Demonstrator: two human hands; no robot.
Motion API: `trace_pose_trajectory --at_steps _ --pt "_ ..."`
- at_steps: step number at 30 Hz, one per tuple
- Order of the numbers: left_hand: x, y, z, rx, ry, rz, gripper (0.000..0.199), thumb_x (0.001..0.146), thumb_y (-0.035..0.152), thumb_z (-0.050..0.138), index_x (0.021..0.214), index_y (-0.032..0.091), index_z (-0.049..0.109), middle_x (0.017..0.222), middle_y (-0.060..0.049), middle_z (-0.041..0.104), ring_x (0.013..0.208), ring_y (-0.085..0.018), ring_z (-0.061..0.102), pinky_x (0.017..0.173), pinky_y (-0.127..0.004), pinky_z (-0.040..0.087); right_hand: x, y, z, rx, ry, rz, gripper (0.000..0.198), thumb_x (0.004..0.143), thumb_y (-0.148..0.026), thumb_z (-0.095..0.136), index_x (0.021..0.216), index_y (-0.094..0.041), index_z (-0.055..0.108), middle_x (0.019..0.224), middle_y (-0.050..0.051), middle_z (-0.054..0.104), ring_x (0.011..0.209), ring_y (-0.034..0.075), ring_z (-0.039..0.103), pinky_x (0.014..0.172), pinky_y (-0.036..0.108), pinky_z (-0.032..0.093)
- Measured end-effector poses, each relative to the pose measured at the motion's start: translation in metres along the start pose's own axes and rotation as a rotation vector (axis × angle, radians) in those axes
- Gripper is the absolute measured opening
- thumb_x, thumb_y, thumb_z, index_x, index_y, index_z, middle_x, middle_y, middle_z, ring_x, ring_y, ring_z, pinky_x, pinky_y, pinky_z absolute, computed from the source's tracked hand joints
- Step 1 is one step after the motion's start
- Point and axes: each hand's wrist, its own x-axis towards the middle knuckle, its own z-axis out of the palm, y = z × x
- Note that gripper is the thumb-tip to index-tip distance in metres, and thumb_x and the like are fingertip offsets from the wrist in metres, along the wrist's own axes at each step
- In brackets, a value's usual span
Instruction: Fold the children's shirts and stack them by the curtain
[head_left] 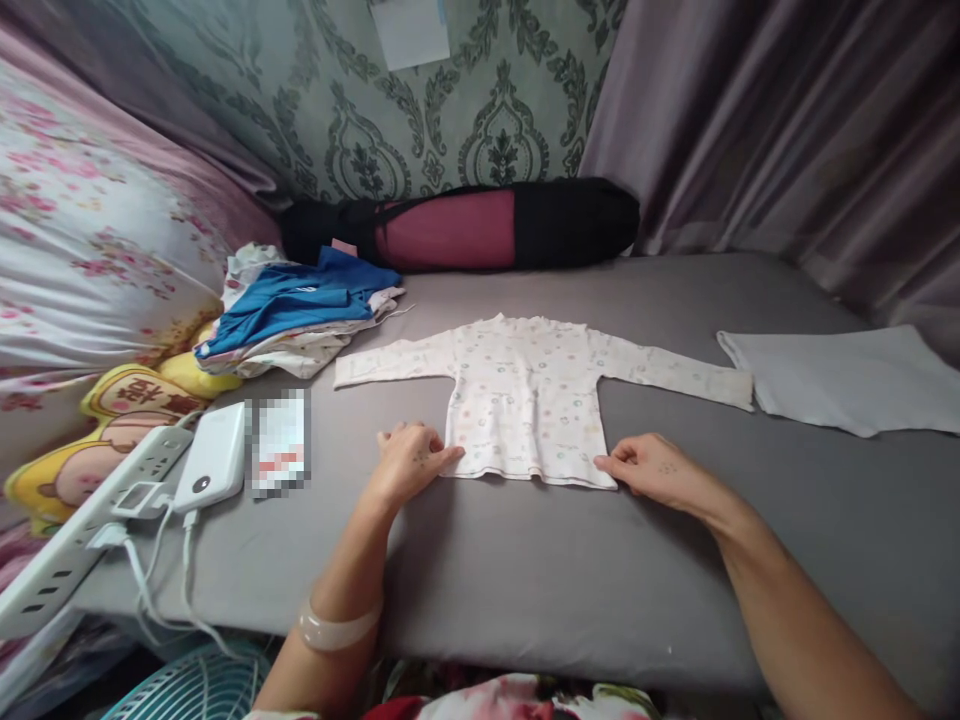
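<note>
The left hand (411,458) and the right hand (651,467) each pinch a bottom corner of the small shirt (529,395), which lies flat on the grey bed (525,570).

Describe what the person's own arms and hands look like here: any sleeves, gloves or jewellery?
Both arms are bare from the elbow down, with no sleeves or gloves in view. The left hand has a smooth, pale, translucent bangle around the forearm below it. The right hand shows no watch or bracelet. Small faint marks sit on the backs of both hands; what they are cannot be told.
</note>
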Motion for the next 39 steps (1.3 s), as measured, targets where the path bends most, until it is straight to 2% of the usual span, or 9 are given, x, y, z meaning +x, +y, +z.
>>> trace_pose_trajectory --at_steps 5,11,20,25,30,34,39 --pt "0.001 0.001 -0.004 -0.02 -0.059 0.005 0.041 0.077 0.057 0.057 0.061 0.019 0.062 0.078 -0.005 0.065 0.089 -0.027 0.055 0.085 -0.041 0.032 -0.001 -0.002 0.002 0.0 0.012 0.023 0.04 0.077 -0.055 0.053 0.066 -0.018 0.063 0.059 -0.001 0.059 0.053 0.012 0.049 0.048 0.024 0.028" --pt "0.003 -0.004 -0.018 -0.04 -0.157 -0.044 0.043 0.076 0.057 0.056 0.06 0.018 0.059 0.065 -0.001 0.062 0.073 -0.021 0.055 0.086 -0.039 0.031 -0.005 0.0 -0.008 0.039 -0.011 0.042 0.033 0.074 -0.049 0.056 0.064 -0.018 0.062 0.059 -0.001 0.058 0.052 0.011 0.047 0.048 0.024 0.029" --pt "0.002 -0.008 -0.027 -0.073 -0.192 -0.078 0.041 0.073 0.056 0.056 0.057 0.018 0.059 0.062 -0.001 0.062 0.067 -0.018 0.052 0.085 -0.037 0.033 -0.006 0.012 -0.014 0.041 -0.026 0.022 0.032 0.074 -0.047 0.056 0.062 -0.018 0.06 0.06 0.0 0.059 0.054 0.012 0.048 0.049 0.024 0.029" --pt "0.004 -0.008 -0.027 -0.103 -0.191 -0.069 0.042 0.069 0.058 0.059 0.056 0.018 0.06 0.058 0.0 0.058 0.063 -0.016 0.049 0.069 -0.029 0.034 -0.004 0.011 -0.016 0.038 -0.033 0.003 0.033 0.073 -0.048 0.058 0.059 -0.018 0.059 0.055 -0.001 0.057 0.051 0.011 0.045 0.048 0.023 0.026" --pt "0.018 -0.012 -0.021 -0.383 -0.232 -0.057 0.053 0.07 0.07 0.055 0.057 0.019 0.051 0.048 0.005 0.039 0.05 -0.01 0.035 0.05 -0.024 0.022 -0.004 -0.001 -0.022 0.035 -0.089 -0.006 0.041 0.076 -0.055 0.055 0.06 -0.018 0.059 0.053 0.0 0.057 0.048 0.01 0.043 0.047 0.023 0.026" --pt "0.034 -0.008 -0.017 -0.458 -0.153 -0.059 0.053 0.073 0.068 0.053 0.056 0.018 0.049 0.047 0.006 0.03 0.047 -0.009 0.028 0.047 -0.024 0.017 -0.002 -0.006 -0.022 0.031 -0.061 -0.026 0.041 0.076 -0.056 0.053 0.063 -0.018 0.058 0.055 0.0 0.057 0.05 0.011 0.044 0.048 0.024 0.027" --pt "0.046 -0.004 -0.014 -0.415 -0.048 -0.129 0.037 0.072 0.053 0.059 0.065 0.017 0.063 0.047 0.004 0.043 0.05 -0.011 0.041 0.049 -0.023 0.026 0.005 0.001 -0.017 -0.018 -0.041 -0.03 0.035 0.074 -0.052 0.055 0.062 -0.019 0.053 0.054 -0.001 0.053 0.051 0.011 0.044 0.047 0.024 0.024"
